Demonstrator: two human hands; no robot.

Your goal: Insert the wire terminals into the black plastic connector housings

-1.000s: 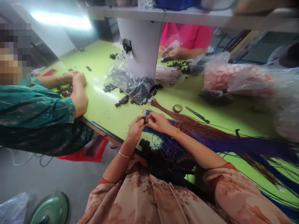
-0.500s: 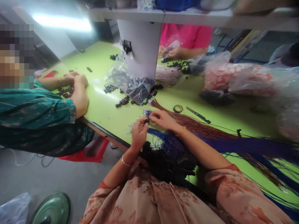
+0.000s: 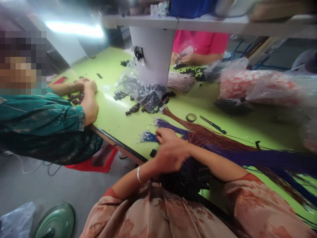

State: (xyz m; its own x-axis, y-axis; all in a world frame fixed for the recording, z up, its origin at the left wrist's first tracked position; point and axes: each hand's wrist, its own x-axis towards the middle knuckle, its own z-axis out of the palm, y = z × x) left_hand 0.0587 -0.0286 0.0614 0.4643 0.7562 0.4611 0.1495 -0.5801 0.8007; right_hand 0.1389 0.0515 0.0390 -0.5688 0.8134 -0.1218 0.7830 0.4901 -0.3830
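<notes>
My right hand [image 3: 168, 136] is at the blue wires [image 3: 148, 136], its fingers curled together by their bare metal ends. Whatever those fingertips grip is too small to make out. Blurred by motion, my left hand [image 3: 172, 157] passes below the right one, above a heap of black pieces [image 3: 185, 180] at the table's near edge; its fingers do not show clearly. One small black piece [image 3: 153, 152] shows beside the left wrist. Purple wires [image 3: 168, 125] and brown wires [image 3: 178, 119] lie just beyond my right hand, their tips pointing left.
A roll of tape [image 3: 191, 117] and a knife [image 3: 213, 125] lie behind the wires. Plastic bags [image 3: 151, 96] with dark parts rest against a white upright panel [image 3: 153, 56]. Two co-workers sit left and opposite. A shelf [image 3: 198, 23] crosses above the green table [image 3: 114, 120].
My hands were together at a small black piece. Now the left hand has moved down and right toward the heap, while the right hand has dropped to the blue wire ends. The view has shifted slightly.
</notes>
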